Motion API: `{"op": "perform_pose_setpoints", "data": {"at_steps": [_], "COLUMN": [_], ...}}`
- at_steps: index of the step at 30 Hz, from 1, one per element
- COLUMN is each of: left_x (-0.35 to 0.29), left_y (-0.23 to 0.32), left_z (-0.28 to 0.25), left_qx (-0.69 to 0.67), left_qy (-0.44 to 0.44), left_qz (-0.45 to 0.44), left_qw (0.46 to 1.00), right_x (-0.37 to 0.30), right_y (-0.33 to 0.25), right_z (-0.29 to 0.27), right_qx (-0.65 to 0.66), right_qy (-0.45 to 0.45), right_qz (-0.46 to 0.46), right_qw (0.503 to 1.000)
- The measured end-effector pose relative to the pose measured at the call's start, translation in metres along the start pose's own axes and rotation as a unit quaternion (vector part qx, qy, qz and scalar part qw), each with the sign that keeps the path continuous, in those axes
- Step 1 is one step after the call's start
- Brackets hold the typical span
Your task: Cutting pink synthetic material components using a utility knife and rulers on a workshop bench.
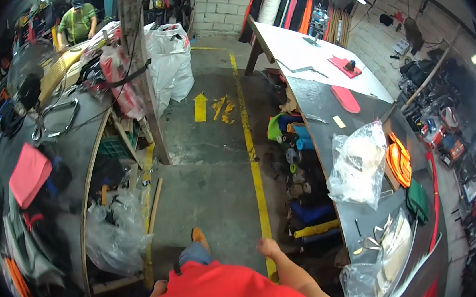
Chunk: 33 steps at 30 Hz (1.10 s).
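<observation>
My right hand [270, 248] hangs over the floor [206, 185] beside the yellow floor line [253, 176], left of the long work table [352, 217]. Its fingers are curled in, and nothing shows in them. At the lower edge, close to my red shirt [247, 292], only a small part of my left hand [160, 287] is visible; its fingers are mostly hidden. One brown shoe [199, 236] points forward along the aisle. On the right table lie a clear plastic bag with pale pieces [358, 160], orange straps [399, 160] and a flat red pad [346, 99].
A dark table [79, 127] holds a pink piece [30, 175] at left. Beneath its edge lies clear plastic [118, 231]. A wooden post [131, 41] stands beside white sacks [168, 64]. Fabric rolls [315, 213] fill the right table's underside. Another person [78, 23] stands far left.
</observation>
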<state>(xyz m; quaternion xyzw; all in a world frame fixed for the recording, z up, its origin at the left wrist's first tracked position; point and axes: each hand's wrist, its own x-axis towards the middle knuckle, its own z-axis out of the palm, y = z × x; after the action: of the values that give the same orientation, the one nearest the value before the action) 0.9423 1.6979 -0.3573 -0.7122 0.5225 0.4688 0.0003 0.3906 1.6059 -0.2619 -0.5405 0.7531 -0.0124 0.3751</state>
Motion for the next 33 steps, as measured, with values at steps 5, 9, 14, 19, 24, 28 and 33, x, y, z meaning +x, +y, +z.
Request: {"op": "perform_pose_setpoints", "data": {"at_steps": [5,9,14,19,24,28,33], "left_x": [0.131,0.27,0.388,0.404,0.453,0.501,0.598], "left_y": [0.1,0.239,0.357,0.466,0.494,0.56,0.604], "left_z": [-0.108,-0.217,-0.28,-0.27,-0.306,-0.289,-0.303], "left_qx": [0.158,0.216,0.061,-0.007,0.071,0.052,0.062], "left_qy": [-0.031,-0.055,0.096,-0.033,-0.049,-0.066,-0.091], "left_qz": [0.101,0.137,0.156,0.14,0.114,0.112,0.116], "left_qw": [0.982,0.965,0.981,0.99,0.99,0.99,0.987], "right_x": [0.032,0.042,0.16,0.307,0.449,0.537,0.615], "right_y": [0.045,0.028,0.008,-0.023,-0.106,-0.151,-0.155], "right_z": [0.04,0.003,-0.041,-0.114,-0.292,-0.431,-0.556], "right_qx": [-0.125,0.044,-0.029,0.03,0.08,0.169,0.145], "right_qy": [-0.172,-0.108,-0.131,-0.031,0.097,0.237,0.434], "right_qz": [-0.025,0.198,0.116,0.105,0.043,-0.001,-0.012], "right_qw": [0.977,0.973,0.984,0.993,0.991,0.957,0.889]}}
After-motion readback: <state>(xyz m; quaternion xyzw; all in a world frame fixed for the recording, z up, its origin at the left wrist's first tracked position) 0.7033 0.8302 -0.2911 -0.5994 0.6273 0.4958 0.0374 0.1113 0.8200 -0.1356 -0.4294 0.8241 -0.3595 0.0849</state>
